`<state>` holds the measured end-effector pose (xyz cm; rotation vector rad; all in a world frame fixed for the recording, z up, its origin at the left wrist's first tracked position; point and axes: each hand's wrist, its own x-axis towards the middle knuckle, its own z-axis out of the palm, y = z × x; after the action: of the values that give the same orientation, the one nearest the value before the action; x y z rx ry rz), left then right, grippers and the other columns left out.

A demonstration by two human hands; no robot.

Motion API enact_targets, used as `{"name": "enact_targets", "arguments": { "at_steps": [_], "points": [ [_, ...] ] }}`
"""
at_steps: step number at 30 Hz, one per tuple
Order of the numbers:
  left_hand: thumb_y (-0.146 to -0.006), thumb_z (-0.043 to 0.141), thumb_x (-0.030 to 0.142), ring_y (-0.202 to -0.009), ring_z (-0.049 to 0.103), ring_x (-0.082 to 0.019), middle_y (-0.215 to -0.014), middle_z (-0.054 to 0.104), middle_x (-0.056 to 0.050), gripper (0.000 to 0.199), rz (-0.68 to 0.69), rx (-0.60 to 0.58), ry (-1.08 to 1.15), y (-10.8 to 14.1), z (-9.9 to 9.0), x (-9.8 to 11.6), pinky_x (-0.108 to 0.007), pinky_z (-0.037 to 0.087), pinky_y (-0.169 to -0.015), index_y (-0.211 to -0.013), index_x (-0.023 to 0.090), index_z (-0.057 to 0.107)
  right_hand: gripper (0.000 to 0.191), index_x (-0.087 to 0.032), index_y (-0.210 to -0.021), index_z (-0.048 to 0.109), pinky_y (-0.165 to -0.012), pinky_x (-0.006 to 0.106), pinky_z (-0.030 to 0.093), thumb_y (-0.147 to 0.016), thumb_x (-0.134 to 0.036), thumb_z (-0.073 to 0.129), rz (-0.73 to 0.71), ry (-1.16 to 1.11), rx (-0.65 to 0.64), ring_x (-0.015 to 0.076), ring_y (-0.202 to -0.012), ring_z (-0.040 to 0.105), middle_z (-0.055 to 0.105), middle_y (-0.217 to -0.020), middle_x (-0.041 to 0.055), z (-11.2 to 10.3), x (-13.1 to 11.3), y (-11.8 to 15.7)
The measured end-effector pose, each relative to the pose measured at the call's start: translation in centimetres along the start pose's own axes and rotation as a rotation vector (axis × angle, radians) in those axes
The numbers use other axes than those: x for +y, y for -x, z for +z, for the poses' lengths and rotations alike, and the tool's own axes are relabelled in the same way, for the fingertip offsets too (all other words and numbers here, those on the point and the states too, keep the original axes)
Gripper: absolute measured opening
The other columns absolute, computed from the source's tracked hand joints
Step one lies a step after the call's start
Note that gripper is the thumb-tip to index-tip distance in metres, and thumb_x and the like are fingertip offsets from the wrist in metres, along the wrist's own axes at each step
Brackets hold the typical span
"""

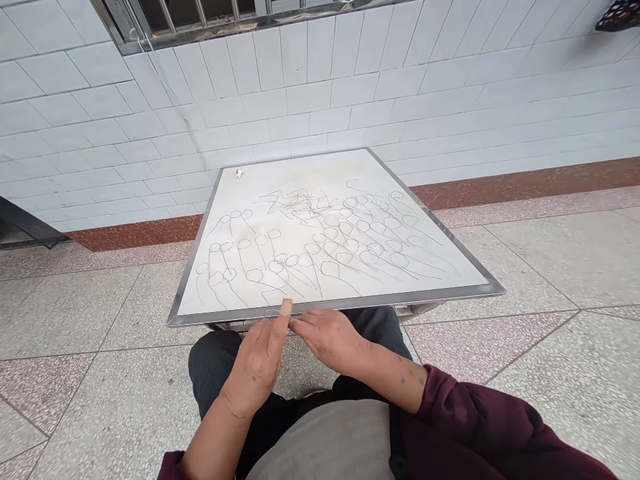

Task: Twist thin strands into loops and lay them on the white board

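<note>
My left hand (257, 360) is closed just off the near edge of the table (200, 313), a tan strip wrapped round its raised fingertip. A thin dark wire (271, 313) curves out above its fingers. Close against it, my right hand (333, 337) has its fingers pinched together; what lies between them is hidden. On the white tabletop are several thin wires with a round loop at one end (331, 269), spread in rows at left and bunched more thickly at right. Behind them, a tangle of bent wires without clear loops (303, 202) lies near the middle.
A small white-and-red item (239, 174) sits at the table's far left corner. Grey metal trim (440, 217) borders the tabletop. Behind stands a white tiled wall (310, 93) with a barred window (210, 13). My knees (213, 363) are under the near edge.
</note>
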<state>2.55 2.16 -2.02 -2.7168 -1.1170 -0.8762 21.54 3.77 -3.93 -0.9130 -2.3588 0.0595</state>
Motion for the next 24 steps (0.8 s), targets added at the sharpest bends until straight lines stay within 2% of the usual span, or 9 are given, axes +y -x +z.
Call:
{"name": "enact_targets", "arguments": {
  "at_steps": [5, 9, 14, 18, 21, 24],
  "points": [
    [-0.084, 0.030, -0.006, -0.085, 0.060, -0.020, -0.091, 0.063, -0.008, 0.078, -0.042, -0.203, 0.075, 0.0, -0.9, -0.4, -0.037, 0.054, -0.078, -0.153, 0.017, 0.004, 0.023, -0.019, -0.087, 0.058, -0.055, 0.029, 0.039, -0.091, -0.006, 0.039, -0.042, 0.026, -0.047, 0.0173, -0.060, 0.047, 0.058, -0.066, 0.0020, 0.2, -0.1, 0.2],
    [-0.075, 0.030, -0.010, -0.084, 0.060, -0.021, -0.089, 0.062, -0.007, 0.088, -0.091, -0.293, 0.095, -0.2, -1.6, -0.7, -0.036, 0.054, -0.074, -0.154, 0.019, 0.003, 0.023, -0.020, -0.082, 0.056, -0.054, 0.030, 0.038, -0.086, -0.002, 0.041, -0.054, 0.018, -0.062, 0.0180, -0.060, 0.044, 0.056, -0.065, 0.0022, 0.3, -0.3, 0.3],
    [-0.074, 0.033, -0.007, -0.077, 0.060, -0.021, -0.089, 0.064, -0.008, 0.090, -0.118, -0.306, 0.067, -0.1, -2.4, -1.3, -0.034, 0.053, -0.067, -0.154, 0.021, 0.002, 0.026, -0.020, -0.078, 0.055, -0.053, 0.029, 0.035, -0.085, 0.000, 0.040, -0.025, 0.026, -0.089, 0.0174, -0.058, 0.041, 0.054, -0.064, 0.0021, 0.4, -0.3, 0.9],
    [-0.076, 0.033, -0.007, -0.076, 0.061, -0.020, -0.086, 0.064, -0.007, 0.088, -0.132, -0.292, 0.047, 0.1, -2.9, -2.4, -0.033, 0.053, -0.066, -0.154, 0.023, 0.003, 0.023, -0.018, -0.080, 0.056, -0.054, 0.029, 0.036, -0.086, -0.001, 0.043, -0.046, 0.043, -0.158, 0.0171, -0.059, 0.043, 0.054, -0.065, 0.0023, 0.4, 0.3, 2.0],
    [-0.077, 0.034, -0.006, -0.074, 0.061, -0.019, -0.083, 0.064, -0.005, 0.088, -0.144, -0.258, 0.015, 0.2, -3.4, -3.1, -0.032, 0.053, -0.065, -0.153, 0.025, 0.003, 0.016, -0.018, -0.083, 0.059, -0.062, 0.031, 0.042, -0.093, -0.012, 0.048, -0.031, 0.020, -0.171, 0.0180, -0.066, 0.049, 0.057, -0.070, 0.0036, -0.5, 0.9, 2.2],
    [-0.078, 0.034, -0.007, -0.074, 0.061, -0.019, -0.083, 0.064, -0.005, 0.087, -0.129, -0.271, 0.000, -0.1, -3.8, -3.1, -0.032, 0.053, -0.066, -0.153, 0.025, 0.003, 0.015, -0.017, -0.093, 0.062, -0.073, 0.036, 0.046, -0.096, -0.028, 0.052, 0.027, -0.035, -0.084, 0.0213, -0.081, 0.055, 0.063, -0.085, 0.0074, -1.7, 1.1, 1.0]
  ]
}}
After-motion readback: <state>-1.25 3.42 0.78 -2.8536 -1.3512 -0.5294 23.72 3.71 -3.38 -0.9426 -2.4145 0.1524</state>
